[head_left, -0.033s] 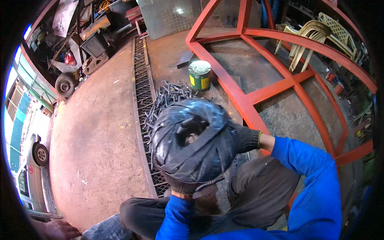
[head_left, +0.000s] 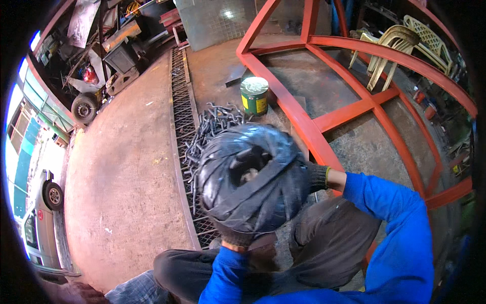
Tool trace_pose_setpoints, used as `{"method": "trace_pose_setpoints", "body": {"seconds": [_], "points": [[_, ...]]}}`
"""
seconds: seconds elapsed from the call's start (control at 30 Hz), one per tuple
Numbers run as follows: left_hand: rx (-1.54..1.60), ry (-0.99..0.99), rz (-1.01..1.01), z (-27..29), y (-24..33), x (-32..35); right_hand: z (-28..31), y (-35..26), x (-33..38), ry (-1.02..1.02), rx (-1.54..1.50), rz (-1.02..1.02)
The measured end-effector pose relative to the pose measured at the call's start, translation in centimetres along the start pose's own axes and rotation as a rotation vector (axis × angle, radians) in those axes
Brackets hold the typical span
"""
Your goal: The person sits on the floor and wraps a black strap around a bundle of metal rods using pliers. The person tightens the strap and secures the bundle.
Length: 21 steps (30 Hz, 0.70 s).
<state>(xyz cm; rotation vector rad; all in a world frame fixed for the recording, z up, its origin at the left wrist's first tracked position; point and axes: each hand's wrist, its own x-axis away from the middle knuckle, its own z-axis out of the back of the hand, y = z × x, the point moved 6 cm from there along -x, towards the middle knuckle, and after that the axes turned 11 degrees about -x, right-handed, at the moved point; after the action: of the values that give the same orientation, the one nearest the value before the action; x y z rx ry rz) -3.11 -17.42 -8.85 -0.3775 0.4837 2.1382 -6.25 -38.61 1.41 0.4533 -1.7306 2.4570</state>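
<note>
A large ring-shaped coil wrapped in shiny black strips (head_left: 283, 195) is held up in front of my lap, with a dark hole near its middle. My left hand (head_left: 236, 237), in a dark knit glove, supports the near underside. At the coil's right side is my right hand (head_left: 319, 177), gloved the same way. Most fingers of both hands are hidden behind or under the coil. Just beyond it lies a heap of bent dark metal rods (head_left: 210, 124). A green and yellow can (head_left: 254, 96) with a pale lid stands beside that heap.
A red steel frame (head_left: 316, 139) spreads across the right. A metal grating strip (head_left: 182, 91) runs along the floor left of the rods. Plastic chairs (head_left: 392, 48) stand at the far right. Scrap and a loose wheel (head_left: 84, 108) are far left, near a parked vehicle (head_left: 45, 223).
The black coil has shifted slightly to the right and turned a little in my hands. Both hands remain on it.
</note>
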Motion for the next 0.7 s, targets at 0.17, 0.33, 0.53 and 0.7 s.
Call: {"method": "trace_pose_setpoints", "body": {"seconds": [0.17, 0.33, 0.53, 0.7], "points": [[0.445, -0.276, -0.077, -1.7, 6.4, -1.6, -0.4, -0.9, 0.2, -0.067, -0.197, 0.001], [0.629, -0.314, -0.072, -0.1, 9.6, -2.0, 0.6, -3.4, 1.1, 0.017, -0.378, 0.065], [0.611, -0.101, -0.025, 4.6, 8.2, -3.1, 6.7, -7.3, 0.5, 0.292, -0.688, 0.341], [0.556, 0.228, 0.14, 9.1, 5.0, -4.4, 18.7, -8.8, 4.3, 0.622, -0.858, 0.667]]}}
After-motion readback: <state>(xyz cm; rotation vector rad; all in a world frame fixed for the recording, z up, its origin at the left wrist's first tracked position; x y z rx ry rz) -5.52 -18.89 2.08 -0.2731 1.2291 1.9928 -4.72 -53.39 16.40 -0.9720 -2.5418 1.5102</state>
